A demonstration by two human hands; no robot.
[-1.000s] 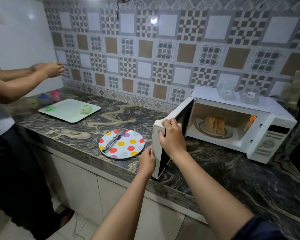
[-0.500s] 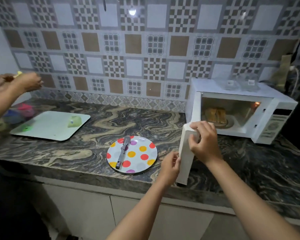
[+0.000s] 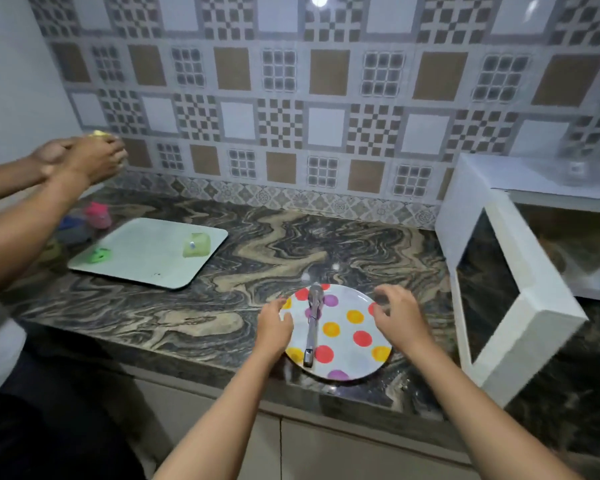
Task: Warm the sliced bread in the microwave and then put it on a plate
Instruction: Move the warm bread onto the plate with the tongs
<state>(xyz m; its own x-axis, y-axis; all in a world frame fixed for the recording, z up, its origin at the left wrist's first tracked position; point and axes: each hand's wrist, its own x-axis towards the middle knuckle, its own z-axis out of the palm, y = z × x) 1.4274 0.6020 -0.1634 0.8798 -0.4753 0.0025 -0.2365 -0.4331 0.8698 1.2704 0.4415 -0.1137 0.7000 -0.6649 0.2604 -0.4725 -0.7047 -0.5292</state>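
A white plate [image 3: 352, 355] with coloured dots lies near the counter's front edge, with metal tongs [image 3: 313, 323] lying across it. My left hand [image 3: 274, 325] is at the plate's left rim, fingers loosely curled. My right hand [image 3: 399, 315] hovers over the plate's right rim with fingers spread and bent, holding nothing. The white microwave [image 3: 471, 188] stands at the right with its door [image 3: 513, 299] swung open toward me. Its inside is blurred, and I cannot make out the bread.
Another person at the left holds both hands [image 3: 84, 161] together above the counter. A white tray [image 3: 142, 251] with small green pieces lies at the back left, with small coloured cups [image 3: 97, 214] beside it. The marbled counter [image 3: 257, 258] ends at a front edge above cabinets.
Both my hands have left the microwave door and moved left to the dotted plate. The view has swung left, so the microwave now sits at the right edge.
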